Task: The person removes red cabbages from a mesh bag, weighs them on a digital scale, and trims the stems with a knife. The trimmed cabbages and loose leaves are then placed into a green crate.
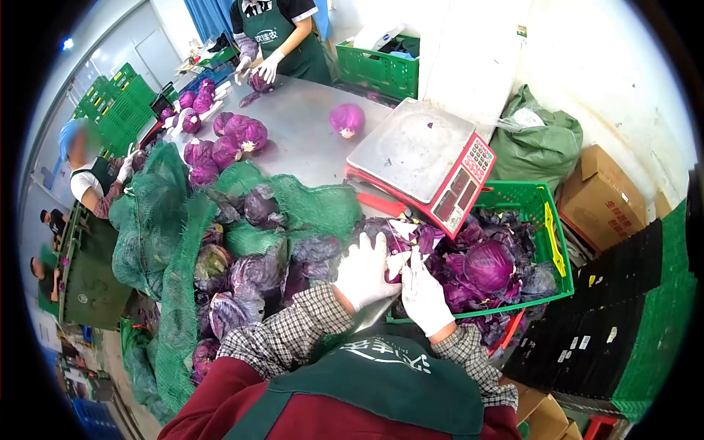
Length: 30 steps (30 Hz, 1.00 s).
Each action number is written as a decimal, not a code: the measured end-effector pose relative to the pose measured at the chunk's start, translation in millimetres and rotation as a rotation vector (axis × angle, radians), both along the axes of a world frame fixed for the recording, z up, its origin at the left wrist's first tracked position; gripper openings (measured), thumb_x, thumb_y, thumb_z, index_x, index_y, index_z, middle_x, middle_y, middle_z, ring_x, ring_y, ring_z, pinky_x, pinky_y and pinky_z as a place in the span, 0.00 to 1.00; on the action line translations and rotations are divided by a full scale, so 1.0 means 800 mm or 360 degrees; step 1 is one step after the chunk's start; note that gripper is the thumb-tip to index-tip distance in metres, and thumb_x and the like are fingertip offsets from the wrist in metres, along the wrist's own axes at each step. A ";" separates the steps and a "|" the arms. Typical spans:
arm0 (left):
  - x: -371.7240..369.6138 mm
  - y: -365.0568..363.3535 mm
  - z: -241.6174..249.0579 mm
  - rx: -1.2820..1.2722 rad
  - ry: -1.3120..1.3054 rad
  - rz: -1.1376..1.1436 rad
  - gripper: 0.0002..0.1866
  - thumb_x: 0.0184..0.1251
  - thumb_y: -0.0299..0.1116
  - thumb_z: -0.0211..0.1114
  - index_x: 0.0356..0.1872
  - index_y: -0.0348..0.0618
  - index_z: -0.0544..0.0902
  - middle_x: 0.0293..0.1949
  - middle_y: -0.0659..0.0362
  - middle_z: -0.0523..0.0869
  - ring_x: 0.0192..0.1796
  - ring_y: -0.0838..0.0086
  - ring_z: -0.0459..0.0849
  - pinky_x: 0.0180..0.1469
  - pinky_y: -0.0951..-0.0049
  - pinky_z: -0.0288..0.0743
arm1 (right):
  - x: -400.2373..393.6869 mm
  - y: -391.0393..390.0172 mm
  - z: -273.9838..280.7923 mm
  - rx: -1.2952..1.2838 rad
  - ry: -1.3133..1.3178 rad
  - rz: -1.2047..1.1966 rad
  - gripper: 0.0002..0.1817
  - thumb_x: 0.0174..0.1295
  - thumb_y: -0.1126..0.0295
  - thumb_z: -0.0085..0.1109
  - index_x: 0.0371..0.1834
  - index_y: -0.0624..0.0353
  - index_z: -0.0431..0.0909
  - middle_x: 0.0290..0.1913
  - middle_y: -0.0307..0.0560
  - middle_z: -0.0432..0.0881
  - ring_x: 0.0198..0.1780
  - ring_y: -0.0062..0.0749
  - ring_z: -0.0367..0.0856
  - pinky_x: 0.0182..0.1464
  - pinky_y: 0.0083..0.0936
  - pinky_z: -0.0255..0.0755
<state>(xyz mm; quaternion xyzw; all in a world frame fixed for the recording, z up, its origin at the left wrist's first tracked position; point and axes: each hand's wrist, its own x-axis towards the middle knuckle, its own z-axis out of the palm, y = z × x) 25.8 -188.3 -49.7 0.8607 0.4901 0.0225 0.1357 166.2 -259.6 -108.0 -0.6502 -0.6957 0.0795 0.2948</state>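
Observation:
My left hand [364, 273], in a white glove, is closed around a red cabbage [394, 274] that it mostly hides. Right beside it my gloved right hand [425, 295] pinches a pale-edged cabbage leaf [399, 259] at the head's front. Dark outer leaves and loose cabbages [257, 271] lie to the left, partly on a green mesh sack [315, 205]. Just beyond my hands, an orange handle [381, 204] rests against the red-and-white scale [411, 150]. On the right, a green crate [559, 253] holds purple leaves and a round cabbage [489, 265].
Trimmed cabbages [246, 132] and a single one [347, 119] sit on the metal table [304, 150]. Across it a co-worker [282, 44] handles a cabbage; another person [92, 169] stands left. Stacked black crates [587, 330] and a cardboard box [603, 196] stand right.

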 end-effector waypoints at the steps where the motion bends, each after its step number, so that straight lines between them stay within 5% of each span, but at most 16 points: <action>1: 0.003 -0.001 -0.001 -0.0006 -0.0019 0.0028 0.57 0.42 0.57 0.73 0.69 0.29 0.59 0.63 0.26 0.64 0.57 0.40 0.74 0.54 0.54 0.77 | 0.003 0.006 -0.005 -0.0068 0.0006 -0.0026 0.21 0.68 0.71 0.47 0.61 0.74 0.67 0.62 0.69 0.71 0.51 0.52 0.80 0.46 0.35 0.79; 3: 0.008 -0.002 -0.002 -0.0020 -0.0046 0.0078 0.55 0.42 0.56 0.73 0.68 0.29 0.60 0.62 0.26 0.64 0.57 0.40 0.75 0.53 0.54 0.78 | 0.002 0.014 0.006 -0.0235 0.0126 -0.0128 0.19 0.69 0.71 0.46 0.59 0.72 0.70 0.59 0.68 0.74 0.44 0.52 0.82 0.43 0.35 0.79; 6: 0.011 -0.006 0.015 -0.0102 -0.0089 0.0085 0.54 0.43 0.55 0.74 0.68 0.30 0.60 0.62 0.26 0.64 0.57 0.40 0.75 0.51 0.54 0.78 | 0.022 0.035 -0.034 0.0270 -0.0038 -0.0031 0.17 0.70 0.67 0.43 0.52 0.70 0.73 0.37 0.61 0.82 0.33 0.51 0.83 0.34 0.37 0.79; 7: 0.008 -0.012 0.007 -0.0032 -0.0102 0.0128 0.56 0.43 0.58 0.74 0.68 0.30 0.60 0.62 0.27 0.65 0.57 0.38 0.74 0.57 0.54 0.75 | 0.034 0.039 -0.031 0.0229 -0.0125 -0.0049 0.11 0.69 0.71 0.42 0.39 0.66 0.74 0.31 0.59 0.80 0.32 0.53 0.81 0.33 0.40 0.77; 11: -0.036 -0.027 -0.011 0.0090 -0.0255 0.0010 0.57 0.42 0.57 0.76 0.68 0.29 0.60 0.64 0.29 0.64 0.65 0.39 0.69 0.63 0.54 0.71 | 0.058 0.035 -0.065 0.0627 -0.0182 -0.0120 0.07 0.66 0.72 0.45 0.36 0.64 0.73 0.32 0.61 0.77 0.32 0.58 0.79 0.35 0.43 0.75; 13: -0.076 -0.021 -0.027 0.0024 -0.0387 -0.0103 0.56 0.40 0.53 0.79 0.67 0.29 0.60 0.65 0.32 0.64 0.68 0.43 0.66 0.68 0.57 0.66 | 0.063 0.014 -0.101 0.0398 0.0143 -0.0173 0.09 0.69 0.67 0.47 0.40 0.62 0.72 0.28 0.55 0.77 0.23 0.39 0.76 0.24 0.31 0.70; 16: -0.129 -0.011 -0.034 -0.0205 -0.0565 -0.0070 0.57 0.43 0.53 0.76 0.69 0.28 0.56 0.65 0.35 0.66 0.68 0.50 0.69 0.72 0.64 0.61 | 0.078 -0.024 -0.108 0.0027 0.1836 -0.0654 0.16 0.74 0.56 0.43 0.36 0.56 0.70 0.19 0.43 0.75 0.09 0.21 0.63 0.11 0.20 0.54; 18: -0.160 -0.001 -0.049 -0.0577 -0.0903 0.0200 0.57 0.44 0.50 0.77 0.70 0.28 0.55 0.64 0.38 0.69 0.67 0.55 0.71 0.72 0.65 0.61 | 0.124 -0.065 -0.050 -0.0280 0.2049 -0.1229 0.17 0.74 0.54 0.44 0.43 0.59 0.72 0.20 0.41 0.76 0.10 0.18 0.60 0.12 0.18 0.52; 21: -0.155 0.010 -0.028 -0.0688 -0.0952 0.0132 0.57 0.44 0.42 0.81 0.71 0.29 0.53 0.65 0.42 0.69 0.67 0.61 0.71 0.70 0.66 0.62 | 0.171 -0.085 -0.071 -0.0296 0.0811 -0.0927 0.29 0.70 0.62 0.52 0.68 0.70 0.62 0.28 0.50 0.80 0.27 0.32 0.80 0.34 0.27 0.77; 23: -0.146 0.020 -0.040 -0.0642 -0.0969 0.0034 0.58 0.44 0.41 0.82 0.72 0.31 0.53 0.66 0.43 0.69 0.67 0.61 0.71 0.70 0.66 0.63 | 0.110 -0.054 0.025 -0.0393 0.1014 -0.0819 0.31 0.67 0.61 0.56 0.69 0.68 0.62 0.40 0.62 0.84 0.39 0.42 0.85 0.43 0.30 0.78; 24: -0.141 0.023 -0.036 -0.0603 -0.0851 -0.0022 0.58 0.44 0.41 0.81 0.72 0.31 0.53 0.66 0.43 0.68 0.67 0.61 0.70 0.71 0.66 0.62 | 0.093 -0.035 0.010 -0.0039 0.0888 -0.0543 0.29 0.65 0.61 0.59 0.64 0.68 0.68 0.43 0.61 0.84 0.43 0.39 0.85 0.46 0.27 0.77; 26: -0.136 0.031 -0.024 -0.0510 -0.0594 -0.0130 0.57 0.45 0.40 0.81 0.72 0.31 0.53 0.67 0.42 0.67 0.68 0.60 0.69 0.71 0.66 0.62 | 0.052 -0.002 0.008 -0.0165 0.1200 -0.0158 0.24 0.61 0.62 0.65 0.55 0.66 0.76 0.40 0.52 0.84 0.40 0.29 0.83 0.44 0.24 0.76; 27: -0.138 0.035 -0.030 -0.0526 -0.0611 -0.0196 0.58 0.45 0.40 0.81 0.72 0.31 0.52 0.67 0.41 0.65 0.69 0.59 0.68 0.72 0.66 0.61 | 0.037 0.016 0.003 -0.0281 0.1377 0.0020 0.23 0.61 0.66 0.66 0.57 0.66 0.76 0.33 0.38 0.80 0.27 0.16 0.74 0.28 0.14 0.69; 28: -0.137 0.034 -0.026 -0.0574 -0.0627 -0.0215 0.58 0.44 0.40 0.81 0.72 0.31 0.52 0.68 0.42 0.64 0.70 0.58 0.66 0.72 0.66 0.59 | 0.023 0.036 -0.002 -0.0281 0.1342 0.0139 0.22 0.60 0.65 0.67 0.55 0.65 0.77 0.32 0.36 0.79 0.22 0.12 0.70 0.22 0.12 0.65; 30: -0.138 0.033 -0.029 -0.0487 -0.0589 -0.0318 0.58 0.44 0.42 0.81 0.72 0.31 0.52 0.69 0.41 0.62 0.72 0.57 0.63 0.74 0.66 0.56 | 0.011 0.049 0.015 -0.0802 0.1607 0.0139 0.22 0.60 0.61 0.67 0.52 0.66 0.78 0.31 0.39 0.79 0.22 0.18 0.72 0.24 0.18 0.69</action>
